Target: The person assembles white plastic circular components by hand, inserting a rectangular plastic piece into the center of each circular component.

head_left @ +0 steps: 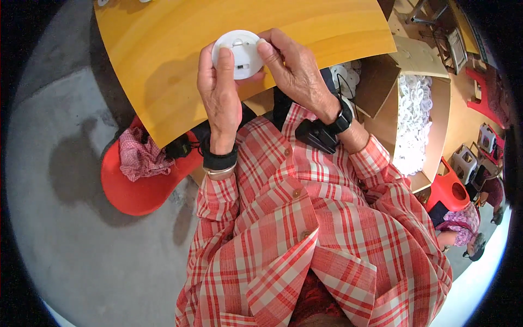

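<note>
A round white plastic disc [245,55] with a small dark slide switch and a recessed slot is held up over the front part of the table. My left hand [219,90] grips its left side, thumb lying on the face. On the right rim, my right hand [294,68] pinches it between thumb and fingers. Both hands are closed on this one piece, and its underside is hidden.
The yellow wooden table [163,71] has its curved front edge before me. To the right stands an open cardboard box [438,125] full of white plastic pieces [415,122]. A red stool [131,193] with a checked cloth [143,158] is at left. People sit far right near red stools [449,188].
</note>
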A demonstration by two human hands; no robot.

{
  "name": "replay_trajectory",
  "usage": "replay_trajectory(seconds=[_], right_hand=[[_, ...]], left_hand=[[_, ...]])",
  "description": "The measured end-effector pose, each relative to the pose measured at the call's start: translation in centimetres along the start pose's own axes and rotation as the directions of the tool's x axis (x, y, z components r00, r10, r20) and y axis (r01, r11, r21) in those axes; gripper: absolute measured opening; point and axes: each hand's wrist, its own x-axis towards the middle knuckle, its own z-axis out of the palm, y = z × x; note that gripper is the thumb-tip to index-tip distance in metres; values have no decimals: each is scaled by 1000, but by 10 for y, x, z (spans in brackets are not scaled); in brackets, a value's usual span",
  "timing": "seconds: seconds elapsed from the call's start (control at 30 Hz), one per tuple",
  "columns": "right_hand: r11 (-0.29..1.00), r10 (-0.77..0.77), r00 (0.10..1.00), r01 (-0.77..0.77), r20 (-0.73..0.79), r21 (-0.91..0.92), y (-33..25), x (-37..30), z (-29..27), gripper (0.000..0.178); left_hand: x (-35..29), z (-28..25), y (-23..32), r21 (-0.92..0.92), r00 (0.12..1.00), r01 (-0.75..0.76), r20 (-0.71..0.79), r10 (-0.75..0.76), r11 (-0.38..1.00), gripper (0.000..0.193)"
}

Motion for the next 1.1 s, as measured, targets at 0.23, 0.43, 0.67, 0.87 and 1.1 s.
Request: replay_trajectory(seconds=[0.23, 0.43, 0.67, 0.87, 1.1], right_hand=[[982, -175, 980, 167, -99, -88, -8, -3, 6, 19], [1000, -18, 992, 17, -122, -8, -21, -5, 5, 23], [994, 46, 995, -37, -93, 103, -16, -3, 9, 29], [992, 40, 995, -29, -87, 121, -15, -7, 13, 30], [944, 62, 997, -70, 35, 324, -9, -8, 5, 29]], left_hand=[[-10, 10, 15, 329, 998, -6, -64, 29, 944, 33], [-15, 10, 9, 546, 969, -211, 11, 245, 811, 34], [-14, 7, 3, 500, 965, -221, -10, 260, 837, 35], [-17, 4, 0, 435, 982, -143, -51, 183, 889, 31], [-14, 9, 16, 58, 993, 81, -96, -75, 995, 25]])
